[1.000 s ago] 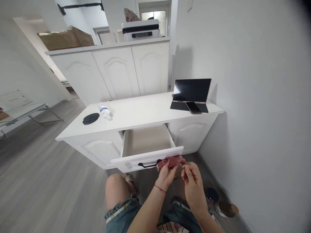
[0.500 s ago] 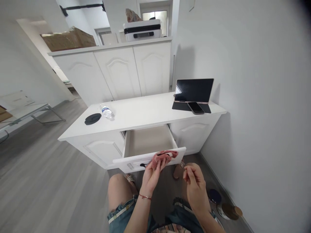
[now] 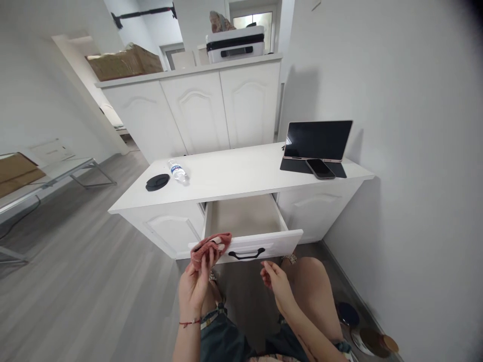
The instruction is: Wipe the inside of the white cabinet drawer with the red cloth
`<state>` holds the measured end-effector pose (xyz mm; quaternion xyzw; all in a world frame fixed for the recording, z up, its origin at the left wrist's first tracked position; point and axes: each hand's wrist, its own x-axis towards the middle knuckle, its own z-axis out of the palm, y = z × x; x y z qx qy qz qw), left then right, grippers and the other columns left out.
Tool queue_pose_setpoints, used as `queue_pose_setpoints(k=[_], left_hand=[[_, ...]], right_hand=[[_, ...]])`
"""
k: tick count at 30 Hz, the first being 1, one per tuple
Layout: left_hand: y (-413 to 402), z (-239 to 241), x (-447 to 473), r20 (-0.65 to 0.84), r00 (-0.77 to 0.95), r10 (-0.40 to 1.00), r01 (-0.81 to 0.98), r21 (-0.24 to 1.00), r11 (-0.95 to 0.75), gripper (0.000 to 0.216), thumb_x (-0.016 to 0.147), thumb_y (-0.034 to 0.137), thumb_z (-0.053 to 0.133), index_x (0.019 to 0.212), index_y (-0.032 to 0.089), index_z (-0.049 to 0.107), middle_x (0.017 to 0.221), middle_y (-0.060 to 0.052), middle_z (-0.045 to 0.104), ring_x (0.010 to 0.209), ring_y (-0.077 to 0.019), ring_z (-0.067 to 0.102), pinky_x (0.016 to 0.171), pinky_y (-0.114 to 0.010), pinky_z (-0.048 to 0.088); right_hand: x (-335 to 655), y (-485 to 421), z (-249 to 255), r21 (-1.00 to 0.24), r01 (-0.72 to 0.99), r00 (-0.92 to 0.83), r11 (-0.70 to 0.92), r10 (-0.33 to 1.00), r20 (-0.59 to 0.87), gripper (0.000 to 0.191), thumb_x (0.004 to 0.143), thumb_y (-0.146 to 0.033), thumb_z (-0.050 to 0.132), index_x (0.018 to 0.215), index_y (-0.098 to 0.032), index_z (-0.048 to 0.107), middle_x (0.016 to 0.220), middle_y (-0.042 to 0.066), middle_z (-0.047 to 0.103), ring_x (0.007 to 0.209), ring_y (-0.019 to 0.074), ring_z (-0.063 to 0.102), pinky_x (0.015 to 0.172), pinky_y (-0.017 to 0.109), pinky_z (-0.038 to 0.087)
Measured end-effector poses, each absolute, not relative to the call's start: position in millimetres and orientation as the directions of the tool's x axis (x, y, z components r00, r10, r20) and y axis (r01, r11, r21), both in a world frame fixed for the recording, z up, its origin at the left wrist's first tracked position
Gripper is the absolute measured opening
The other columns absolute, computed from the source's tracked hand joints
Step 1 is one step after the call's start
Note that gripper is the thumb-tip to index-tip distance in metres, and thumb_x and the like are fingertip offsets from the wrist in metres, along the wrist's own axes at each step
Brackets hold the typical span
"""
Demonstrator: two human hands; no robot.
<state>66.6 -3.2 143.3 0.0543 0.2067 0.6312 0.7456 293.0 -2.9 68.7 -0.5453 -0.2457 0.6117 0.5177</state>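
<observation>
My left hand [image 3: 196,289] is raised in front of an open drawer [image 3: 245,246] of a low white cabinet [image 3: 230,177]. Its fingers are closed on a small pink-red cloth [image 3: 209,245], held up at the drawer's front left corner. My right hand [image 3: 274,280] hovers lower, to the right, below the drawer's black handle [image 3: 247,255]. Its fingers are loosely curled and I see nothing in them. The inside of the drawer looks bare. My knees show below both hands.
On the cabinet top lie a black round disc [image 3: 157,181], a water bottle [image 3: 177,171], a propped tablet [image 3: 317,140] and a phone [image 3: 320,168]. Taller white cupboards [image 3: 196,113] stand behind. A wall is at the right, with round lids [image 3: 372,342] on the floor.
My left hand has carried the cloth from the drawer's right side to its left corner. My right hand let go of the cloth and dropped lower. The view shifted left.
</observation>
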Motion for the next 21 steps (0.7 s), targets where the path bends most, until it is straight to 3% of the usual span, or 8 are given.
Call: queue_pose_setpoints(k=[4, 7, 9, 11, 15, 21], left_hand=[[-14, 144, 36, -0.173, 0.012, 0.985, -0.871, 0.482, 0.095, 0.055, 0.093, 0.012, 0.027, 0.145, 0.007, 0.013, 0.139, -0.018, 0.045, 0.130, -0.0104, 0.038, 0.092, -0.018, 0.045], [-31, 128, 10, -0.077, -0.069, 0.995, -0.833, 0.553, -0.015, 0.051, 0.090, 0.014, 0.035, 0.141, 0.011, 0.032, 0.139, -0.016, 0.047, 0.133, -0.0158, 0.032, 0.092, -0.019, 0.044], [-46, 109, -10, -0.072, -0.094, 0.993, -0.838, 0.544, -0.040, 0.043, 0.086, 0.012, 0.040, 0.128, 0.018, 0.052, 0.125, -0.011, 0.061, 0.127, -0.0174, 0.043, 0.091, -0.020, 0.046], [-64, 89, -27, -0.129, -0.136, 0.982, -0.841, 0.539, -0.045, 0.041, 0.081, 0.006, 0.044, 0.109, 0.027, 0.066, 0.102, -0.003, 0.072, 0.107, -0.0173, 0.061, 0.087, -0.025, 0.051], [-90, 66, -41, -0.361, -0.199, 0.911, -0.811, 0.583, 0.053, 0.044, 0.071, 0.010, 0.054, 0.107, 0.031, 0.067, 0.094, 0.000, 0.074, 0.096, -0.0231, 0.066, 0.090, -0.037, 0.051], [-86, 82, -22, -0.304, -0.310, 0.901, -0.747, 0.663, -0.034, 0.058, 0.053, 0.016, 0.055, 0.108, 0.033, 0.065, 0.101, 0.001, 0.073, 0.109, -0.0290, 0.060, 0.093, -0.045, 0.049]], right_hand=[[267, 12, 60, -0.804, -0.413, -0.008, -0.427, 0.885, -0.465, 0.041, 0.059, -0.056, 0.072, 0.070, -0.019, 0.059, 0.062, 0.001, 0.061, 0.053, 0.0115, 0.052, 0.051, 0.024, 0.040], [252, 23, 52, -0.810, -0.443, 0.020, -0.384, 0.899, -0.437, 0.048, 0.053, -0.061, 0.073, 0.066, -0.020, 0.054, 0.060, 0.000, 0.061, 0.051, 0.0107, 0.052, 0.051, 0.024, 0.040], [246, 29, 45, -0.835, -0.433, 0.068, -0.338, 0.912, -0.405, 0.052, 0.051, -0.065, 0.072, 0.066, -0.020, 0.053, 0.057, -0.001, 0.059, 0.049, 0.0108, 0.050, 0.050, 0.024, 0.038], [243, 36, 38, -0.862, -0.402, 0.087, -0.309, 0.924, -0.371, 0.054, 0.051, -0.068, 0.070, 0.067, -0.020, 0.052, 0.055, -0.001, 0.058, 0.048, 0.0113, 0.049, 0.049, 0.025, 0.037], [245, 60, 34, -0.911, -0.304, 0.071, -0.280, 0.946, -0.315, 0.053, 0.055, -0.070, 0.066, 0.067, -0.020, 0.053, 0.056, 0.000, 0.059, 0.049, 0.0123, 0.051, 0.047, 0.025, 0.035], [245, 112, 41, -0.910, -0.246, 0.059, -0.333, 0.932, -0.357, 0.044, 0.059, -0.059, 0.069, 0.064, -0.020, 0.049, 0.055, -0.002, 0.058, 0.048, 0.0105, 0.051, 0.043, 0.021, 0.029]])
